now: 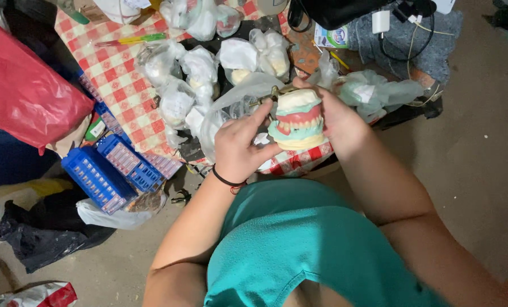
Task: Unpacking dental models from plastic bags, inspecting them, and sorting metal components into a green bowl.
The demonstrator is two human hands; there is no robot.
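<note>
A dental model with plaster bases, pink wax gums and a row of teeth sits on a brass-coloured hinged frame. My right hand wraps around its right side and holds it up. My left hand grips the model from the left, its index finger reaching along the metal frame and its thumb under the lower base. A black band circles my left wrist. Both hands hover above the front edge of a table with a red-checked cloth.
Several plaster casts in clear plastic bags crowd the table behind the model. Blue trays of small teeth hang off the table's left corner. A red plastic bag lies left, a black bag on the floor, cables and a white charger at back right.
</note>
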